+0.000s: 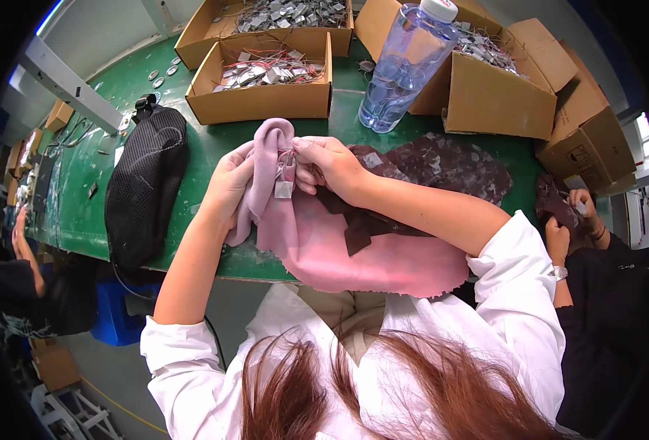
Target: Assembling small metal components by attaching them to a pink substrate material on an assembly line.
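A pink cloth piece (361, 257) drapes over the front edge of the green table, its upper part bunched and folded up. My left hand (231, 180) grips the folded part from the side, fingers partly behind the fabric. My right hand (330, 167) is closed, thumb and fingertips pinching at the fold where thin reddish wires show. Just below the fingertips a small silvery-white square piece (283, 190) lies against the cloth. What exactly sits between the right fingertips is too small to tell. Dark brown mottled cloth (449, 169) lies under and beyond my right forearm.
Cardboard boxes of small wired square pieces (266, 110) line the back. A clear water bottle (405, 70) stands before them. At left lie a black mesh pouch (148, 183) and a metal post (71, 84). Other people (603, 293) work at both sides; a blue stool (123, 312) is below.
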The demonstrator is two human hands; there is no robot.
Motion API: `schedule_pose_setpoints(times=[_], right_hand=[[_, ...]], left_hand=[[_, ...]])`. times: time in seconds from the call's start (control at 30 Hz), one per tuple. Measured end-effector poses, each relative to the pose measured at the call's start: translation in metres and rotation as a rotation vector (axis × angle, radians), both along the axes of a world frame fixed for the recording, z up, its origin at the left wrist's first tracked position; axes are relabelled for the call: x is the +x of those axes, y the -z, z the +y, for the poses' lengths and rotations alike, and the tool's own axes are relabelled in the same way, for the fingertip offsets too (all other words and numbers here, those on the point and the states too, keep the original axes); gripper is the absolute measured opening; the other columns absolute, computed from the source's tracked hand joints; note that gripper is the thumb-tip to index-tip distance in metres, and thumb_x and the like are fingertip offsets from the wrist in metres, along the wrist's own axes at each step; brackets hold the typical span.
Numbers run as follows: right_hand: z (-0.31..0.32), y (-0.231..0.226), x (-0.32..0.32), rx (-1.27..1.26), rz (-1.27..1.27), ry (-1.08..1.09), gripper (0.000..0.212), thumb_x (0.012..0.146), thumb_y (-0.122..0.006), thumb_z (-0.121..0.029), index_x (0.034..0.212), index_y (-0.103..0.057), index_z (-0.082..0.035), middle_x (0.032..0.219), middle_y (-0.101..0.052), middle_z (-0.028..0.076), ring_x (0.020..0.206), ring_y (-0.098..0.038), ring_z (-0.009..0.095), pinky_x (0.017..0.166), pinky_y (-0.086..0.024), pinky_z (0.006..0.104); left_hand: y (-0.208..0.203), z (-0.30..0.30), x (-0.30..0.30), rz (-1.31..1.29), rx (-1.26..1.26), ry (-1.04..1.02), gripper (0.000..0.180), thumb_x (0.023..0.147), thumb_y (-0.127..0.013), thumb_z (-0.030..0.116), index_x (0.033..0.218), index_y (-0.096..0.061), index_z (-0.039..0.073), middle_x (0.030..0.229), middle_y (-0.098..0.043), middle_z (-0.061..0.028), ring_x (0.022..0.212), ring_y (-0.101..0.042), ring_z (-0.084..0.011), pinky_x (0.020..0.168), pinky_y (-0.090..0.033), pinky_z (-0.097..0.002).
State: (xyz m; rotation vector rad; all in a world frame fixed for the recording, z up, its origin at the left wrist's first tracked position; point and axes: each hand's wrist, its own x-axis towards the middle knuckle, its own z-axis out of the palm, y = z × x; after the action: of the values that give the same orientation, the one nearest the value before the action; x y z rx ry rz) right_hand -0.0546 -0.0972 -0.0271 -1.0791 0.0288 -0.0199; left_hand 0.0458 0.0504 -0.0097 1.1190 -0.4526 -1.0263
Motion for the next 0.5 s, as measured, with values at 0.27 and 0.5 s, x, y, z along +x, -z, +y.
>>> schedule_pose_setpoints(times=[0.27,0.5], right_hand=[[-0.0002,-0.0025,-0.0025,-0.063,-0.019,-0.054,0.028,0.092,-0.039,-0.024,0.071,-0.04,-0.006,0.061,-0.04,0.002,0.052,-0.038,0.01,0.049,-0.037,0.0243],[-0.0025,0.0003,-0.0022,0.053,-0.02,0.005,0.027,0.092,-0.04,-0.024,0.071,-0.04,-0.006,0.058,-0.038,0.003,0.051,-0.038,0.012,0.049,-0.037,0.0256]], left_hand=[[0.0013,0.0021,0.0025,-0.007,0.057,-0.01,0.031,0.081,-0.059,0.011,0.107,-0.052,-0.003,0.09,-0.061,-0.0088,0.074,-0.06,-0.012,0.063,-0.051,-0.0233],[-0.0035,-0.0017,0.0008,0.174,0.026,-0.088,0.026,0.085,-0.054,0.017,0.103,-0.054,-0.002,0.086,-0.061,-0.0074,0.07,-0.059,-0.0101,0.063,-0.049,-0.0218]])
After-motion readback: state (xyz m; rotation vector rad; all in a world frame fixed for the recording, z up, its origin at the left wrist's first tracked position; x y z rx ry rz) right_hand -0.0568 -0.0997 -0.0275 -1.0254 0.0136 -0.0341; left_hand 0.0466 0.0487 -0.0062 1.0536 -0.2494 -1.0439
